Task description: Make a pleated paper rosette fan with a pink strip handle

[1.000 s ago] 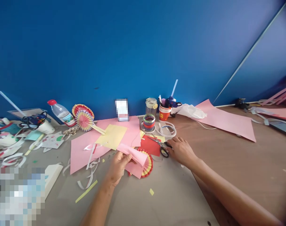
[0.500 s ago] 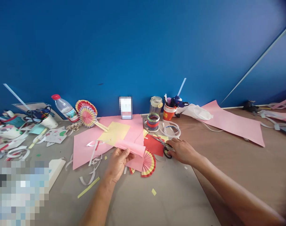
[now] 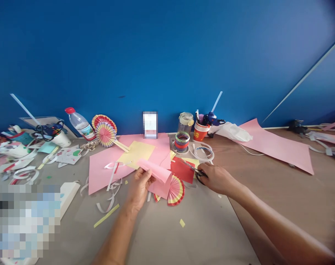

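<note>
My left hand (image 3: 142, 186) is closed on a curled piece of pink paper (image 3: 159, 172), thumb on top. Beneath it lie larger pink sheets (image 3: 101, 173) and a yellow paper square (image 3: 136, 154). To the right, my right hand (image 3: 215, 178) is closed around the black handles of a pair of scissors (image 3: 197, 171), whose blades point up and left over a red paper (image 3: 182, 169). A pleated paper fan (image 3: 176, 191) in red, yellow and pink lies between the two hands, partly under the pink paper.
Behind stand a phone (image 3: 150, 125), a clear jar (image 3: 185, 123), a roll stack (image 3: 181, 142) and a red paper cup (image 3: 200, 131) of tools. A bottle (image 3: 80, 125) and an upright fan (image 3: 105, 130) are at left. Another pink sheet (image 3: 277, 147) lies at right.
My right hand has closed round the scissors' handles, its fingers further over them. My left hand still holds the pink paper. The whole view has shifted slightly.
</note>
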`<state>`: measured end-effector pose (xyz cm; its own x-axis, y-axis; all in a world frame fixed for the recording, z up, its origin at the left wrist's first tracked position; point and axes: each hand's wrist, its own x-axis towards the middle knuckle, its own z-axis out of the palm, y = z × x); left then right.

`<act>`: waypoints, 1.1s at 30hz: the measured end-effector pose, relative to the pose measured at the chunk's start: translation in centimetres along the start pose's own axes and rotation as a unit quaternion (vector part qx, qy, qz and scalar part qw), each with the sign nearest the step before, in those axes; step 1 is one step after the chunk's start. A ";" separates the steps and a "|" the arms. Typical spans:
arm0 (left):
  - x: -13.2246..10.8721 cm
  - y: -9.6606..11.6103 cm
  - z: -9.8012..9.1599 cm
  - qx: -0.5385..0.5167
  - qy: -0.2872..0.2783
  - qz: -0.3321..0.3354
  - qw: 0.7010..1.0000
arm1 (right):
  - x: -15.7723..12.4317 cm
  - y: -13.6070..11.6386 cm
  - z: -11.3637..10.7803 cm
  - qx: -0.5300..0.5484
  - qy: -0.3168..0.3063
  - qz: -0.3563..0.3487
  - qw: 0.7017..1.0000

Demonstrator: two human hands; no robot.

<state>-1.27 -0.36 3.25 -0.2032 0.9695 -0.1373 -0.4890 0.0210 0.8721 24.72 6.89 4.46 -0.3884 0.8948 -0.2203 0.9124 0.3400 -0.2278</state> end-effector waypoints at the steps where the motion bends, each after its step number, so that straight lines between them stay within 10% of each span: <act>1: -0.1 0.1 0.1 0.000 -0.004 -0.001 1.000 | -0.4 0.0 -0.2 0.042 0.010 0.003 0.999; 5: -0.2 0.2 0.2 0.004 -0.016 0.000 1.000 | -2.3 -1.0 -1.0 0.325 0.049 -0.048 0.943; 12: 0.5 0.1 -1.2 -0.030 0.004 0.040 0.999 | -4.1 -5.1 1.8 0.780 -0.200 -0.129 0.579; 17: 0.9 0.6 -1.9 -0.066 0.024 0.064 0.995 | -4.6 -5.9 3.8 0.821 -0.315 -0.128 0.459; 24: 0.8 0.9 -1.8 -0.077 0.025 0.069 0.994 | -4.2 -5.1 4.5 0.797 -0.338 -0.181 0.467; 30: 0.8 0.6 -2.0 0.015 0.074 0.083 0.994 | -3.0 -5.0 3.5 0.635 -0.310 -0.237 0.667; 33: 1.0 0.4 -2.3 0.059 0.108 0.098 0.988 | -2.8 -5.0 3.1 0.605 -0.282 -0.220 0.712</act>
<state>-3.59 0.03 2.35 -0.4659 0.8837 -0.0455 -0.3221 -0.1215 0.9389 20.85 1.77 3.26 -0.9031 0.4049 -0.1434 0.0408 -0.2514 -0.9670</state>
